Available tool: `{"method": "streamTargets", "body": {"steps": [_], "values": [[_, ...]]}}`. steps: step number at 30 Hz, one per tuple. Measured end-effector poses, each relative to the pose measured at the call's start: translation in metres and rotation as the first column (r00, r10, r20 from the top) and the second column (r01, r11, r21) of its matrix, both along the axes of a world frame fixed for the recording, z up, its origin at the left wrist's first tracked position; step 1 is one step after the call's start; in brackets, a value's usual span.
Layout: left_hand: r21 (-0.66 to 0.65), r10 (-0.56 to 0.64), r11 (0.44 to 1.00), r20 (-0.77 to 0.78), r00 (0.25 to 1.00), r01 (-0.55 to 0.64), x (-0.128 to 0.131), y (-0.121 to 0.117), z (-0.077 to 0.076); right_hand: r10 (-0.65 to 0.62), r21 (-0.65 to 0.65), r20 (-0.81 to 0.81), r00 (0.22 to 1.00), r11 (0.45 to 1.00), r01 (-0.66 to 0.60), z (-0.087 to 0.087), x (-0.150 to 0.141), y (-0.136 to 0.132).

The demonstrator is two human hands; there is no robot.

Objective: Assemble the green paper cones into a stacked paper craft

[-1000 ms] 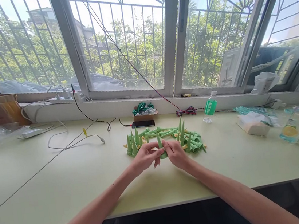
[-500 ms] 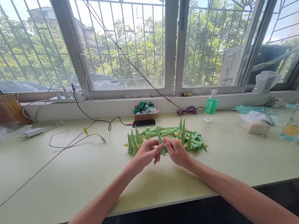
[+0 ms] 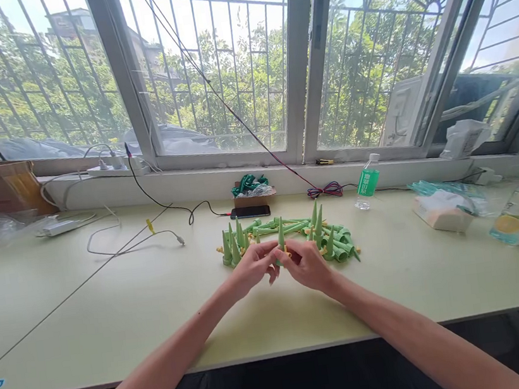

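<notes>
Between my two hands, above the table's middle, a green pointed cone piece [image 3: 280, 233] stands tip up. My left hand [image 3: 254, 268] is closed on its lower part from the left. From the right, my right hand [image 3: 308, 266] pinches at the base, where a small yellow piece [image 3: 288, 254] shows by the fingertips. The fingers hide most of the cone's base. Just behind, several upright green cones [image 3: 226, 250] stand at the left and more cones [image 3: 319, 221] at the right. Green tubes [image 3: 342, 250] lie heaped beside these, with small yellow bits among them.
Behind the green pieces are a phone [image 3: 250, 212] on a cable and a small box [image 3: 253, 190] with green wrapping. A water bottle [image 3: 366, 183], a tissue pack [image 3: 443, 212] and a large bottle [image 3: 514, 218] stand right. Cables [image 3: 123, 250] cross the table at left.
The cone has shifted slightly right and turned in my fingers. My right hand's thumb and fingers have moved to its base, and a yellow piece now shows there.
</notes>
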State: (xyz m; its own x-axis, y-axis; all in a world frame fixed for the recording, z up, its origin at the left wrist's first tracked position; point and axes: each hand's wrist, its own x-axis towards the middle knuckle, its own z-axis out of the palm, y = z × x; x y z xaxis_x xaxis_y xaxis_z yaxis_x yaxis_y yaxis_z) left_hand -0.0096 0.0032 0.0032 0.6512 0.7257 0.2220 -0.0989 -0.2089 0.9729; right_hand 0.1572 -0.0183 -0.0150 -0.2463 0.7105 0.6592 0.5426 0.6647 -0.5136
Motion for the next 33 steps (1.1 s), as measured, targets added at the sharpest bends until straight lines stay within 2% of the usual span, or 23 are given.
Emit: {"method": "streamTargets", "body": {"steps": [11, 14, 17, 20, 22, 25, 28, 30, 33], "values": [[-0.001, -0.030, 1.000, -0.005, 1.000, 0.030, -0.001, -0.003, 0.002, -0.044, 0.002, 0.020, 0.999, 0.999, 0.044, -0.001, -0.003, 0.000], [0.023, 0.019, 1.000, -0.014, 1.000, -0.018, 0.000, -0.001, 0.002, -0.047, -0.025, 0.023, 0.999, 0.999, 0.047, -0.002, -0.004, 0.003], [0.089, 0.149, 0.985, -0.040, 0.988, -0.145, 0.000, 0.001, 0.001, -0.092, -0.043, 0.001, 0.996, 0.995, 0.092, -0.001, -0.003, 0.007], [0.218, 0.306, 0.934, -0.084, 0.948, -0.282, 0.000, 0.001, -0.001, -0.190, -0.029, -0.037, 0.981, 0.982, 0.189, 0.002, 0.000, 0.010], [0.341, 0.392, 0.880, -0.131, 0.911, -0.330, 0.000, 0.000, -0.002, -0.267, -0.023, -0.042, 0.963, 0.964, 0.266, 0.003, 0.004, 0.012], [0.547, 0.501, 0.767, -0.184, 0.846, -0.335, 0.001, -0.001, -0.003, -0.323, -0.014, 0.014, 0.946, 0.946, 0.323, 0.004, 0.007, 0.014], [0.663, 0.559, 0.685, -0.214, 0.801, -0.302, 0.002, -0.001, -0.005, -0.325, -0.019, 0.072, 0.943, 0.945, 0.327, 0.003, 0.007, 0.014], [0.685, 0.577, 0.671, -0.243, 0.780, -0.283, 0.002, -0.001, -0.007, -0.320, -0.029, 0.100, 0.942, 0.945, 0.324, 0.002, 0.006, 0.014], [0.672, 0.571, 0.694, -0.294, 0.767, -0.259, 0.001, 0.001, -0.012, -0.303, -0.058, 0.151, 0.941, 0.947, 0.315, 0.002, 0.005, 0.012]]}}
